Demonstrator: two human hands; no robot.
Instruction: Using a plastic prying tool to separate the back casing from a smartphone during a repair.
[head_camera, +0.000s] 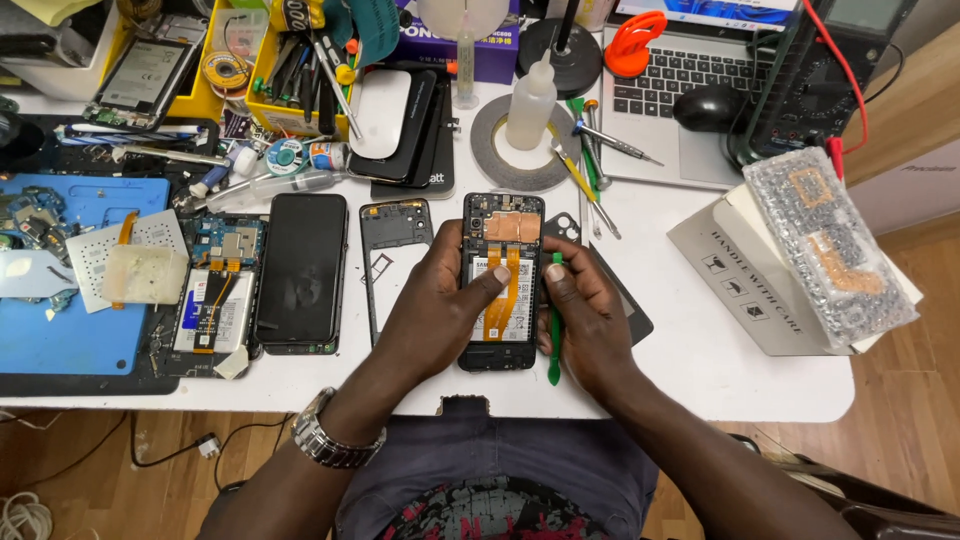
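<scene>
The left hand (435, 305) grips the opened phone (502, 280) on the white table (700, 350), thumb on its battery; the right hand (580, 315) pinches a green pry tool (554, 330) against its edge.

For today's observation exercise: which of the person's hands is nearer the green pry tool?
Right. The right hand holds the green pry tool; the left hand grips the opened phone, apart from it.

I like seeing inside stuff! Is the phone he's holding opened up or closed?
Opened up. The phone lies back cover off, showing its battery and orange ribbon cables between the left hand and right hand.
</scene>
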